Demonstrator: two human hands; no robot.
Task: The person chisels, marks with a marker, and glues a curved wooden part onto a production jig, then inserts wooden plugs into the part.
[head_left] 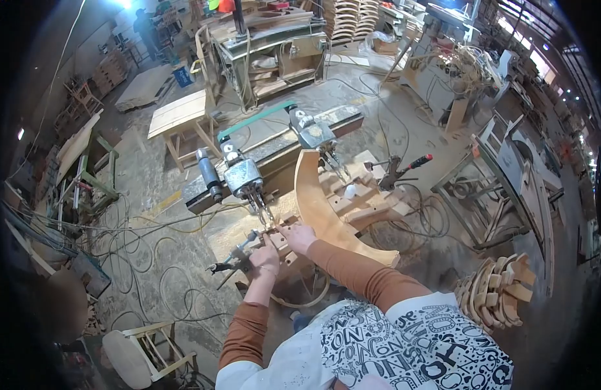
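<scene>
Black-and-white apron is filling the 6 o'clock edge, cut off by the frame; only "ON" is reading clearly among its warped letters. At 12 o'clock from it, the left hand is curling beside a clamp lever, though whether it is gripping is too small to tell. The right hand is lying spread and loose at the foot of the upright curved wooden panel, which is hiding the jig behind it. The drill head is standing at 11 o'clock.
</scene>
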